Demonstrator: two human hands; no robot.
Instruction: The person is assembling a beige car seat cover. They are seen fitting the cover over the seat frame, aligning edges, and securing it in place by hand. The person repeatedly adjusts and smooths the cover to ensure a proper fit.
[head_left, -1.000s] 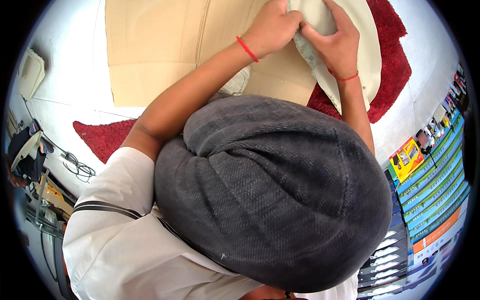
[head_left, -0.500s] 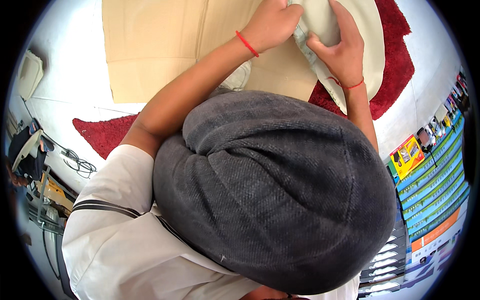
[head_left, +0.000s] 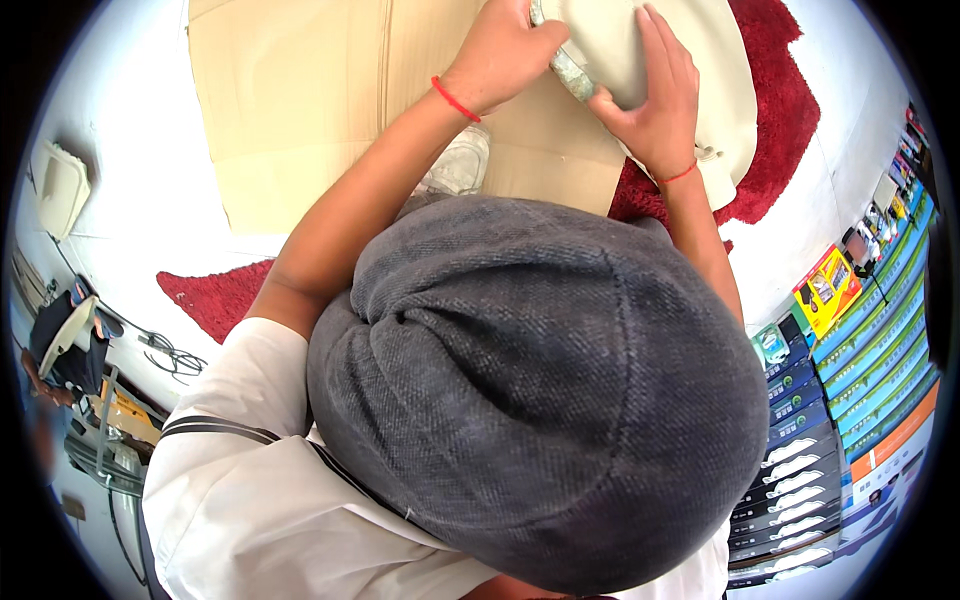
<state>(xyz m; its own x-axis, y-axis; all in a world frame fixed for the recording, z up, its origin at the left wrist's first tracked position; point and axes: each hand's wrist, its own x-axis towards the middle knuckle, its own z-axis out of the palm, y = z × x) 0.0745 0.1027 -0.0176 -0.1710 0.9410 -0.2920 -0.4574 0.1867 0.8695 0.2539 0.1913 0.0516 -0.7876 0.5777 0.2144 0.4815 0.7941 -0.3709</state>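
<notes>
A cream oval object (head_left: 700, 90) with a smooth domed top lies partly on a flat sheet of brown cardboard (head_left: 320, 110) and partly on a red rug (head_left: 780, 110). My left hand (head_left: 505, 50) is closed on its near edge, where a grey-green strip (head_left: 568, 72) shows. My right hand (head_left: 650, 100) rests on the dome with fingers spread and the thumb hooked at the same edge. Both wrists wear a thin red thread. A grey knitted cap (head_left: 540, 390) fills the middle of the view and hides the forearms' lower parts.
A crumpled clear plastic wrap (head_left: 455, 165) lies on the cardboard near my left forearm. Stacked colourful boxes (head_left: 870, 350) line the right side. Cables and a dark device (head_left: 70, 350) sit at the left, and a white square item (head_left: 60, 185) on the pale floor.
My right hand has slid down and to the right over the cream dome. My left hand stays closed at the edge. The cream object has turned slightly.
</notes>
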